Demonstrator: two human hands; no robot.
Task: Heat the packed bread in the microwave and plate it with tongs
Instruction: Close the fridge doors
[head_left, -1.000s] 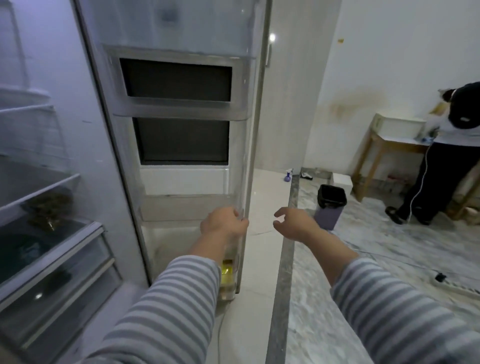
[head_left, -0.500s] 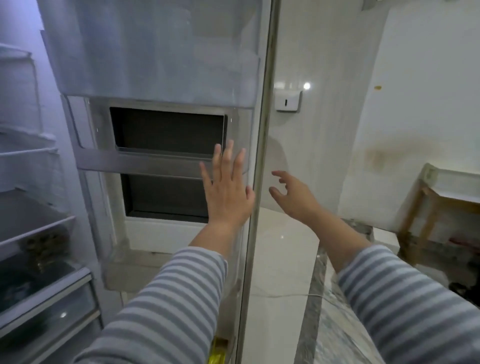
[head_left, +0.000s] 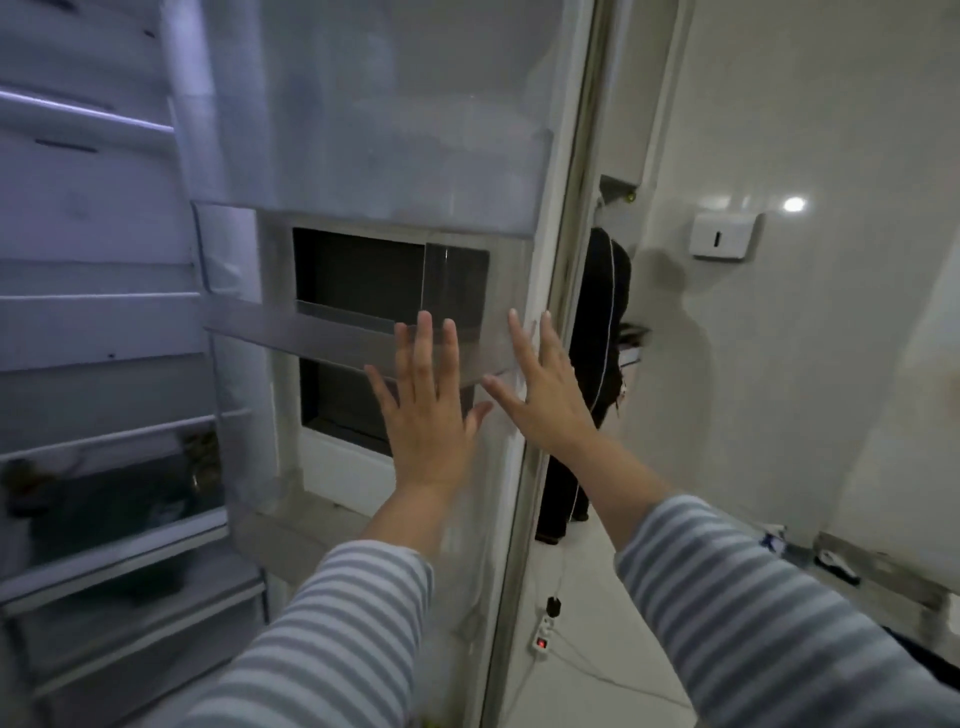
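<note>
Bread: not in view, nor microwave/tongs. L hand (head_left: 423, 410) & R hand (head_left: 545, 395) flat, fingers wide, holding nothing, pressing fridge door (head_left: 363, 156) near its right edge. Step: prob. shutting fridge. Next: locate bread pack.

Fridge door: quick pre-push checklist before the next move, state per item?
1. Left hand flat on the fridge door: ok.
2. Right hand flat near the door edge: ok.
3. Both hands free of items: ok.
4. Packed bread in view: not ok, none visible.
5. Fridge shelves clear of the door's swing: cannot tell, blurred.
6. Power strip and its cord on the floor beside the door: not ok, trip risk.
</note>
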